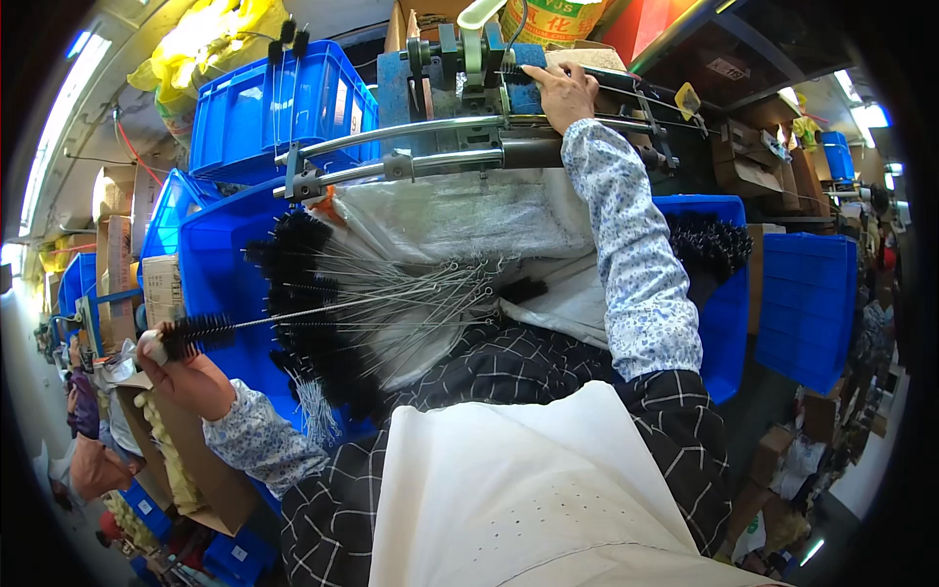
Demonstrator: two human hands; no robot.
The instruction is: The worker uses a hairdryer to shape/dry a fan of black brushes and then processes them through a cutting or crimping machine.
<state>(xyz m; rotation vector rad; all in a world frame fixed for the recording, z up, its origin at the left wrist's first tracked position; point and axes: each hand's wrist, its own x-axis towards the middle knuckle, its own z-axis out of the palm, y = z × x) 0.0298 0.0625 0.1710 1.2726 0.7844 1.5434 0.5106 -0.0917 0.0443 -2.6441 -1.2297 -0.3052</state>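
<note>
In the head view, the left hand (186, 377) is closed around the bristle end of a black wire brush (201, 334) at the near left, its thin wire stem running right over a pile of similar brushes (323, 323) in a blue bin (220, 284). The right hand (559, 93) reaches far ahead and rests on the blue metal machine (469, 83), fingers loosely curled with the forefinger stretched left; I cannot tell whether it grips any part.

We've got brown cardboard boxes (115, 256) stacked far left, and a yellow-green printed sack (548, 20) up top.
</note>
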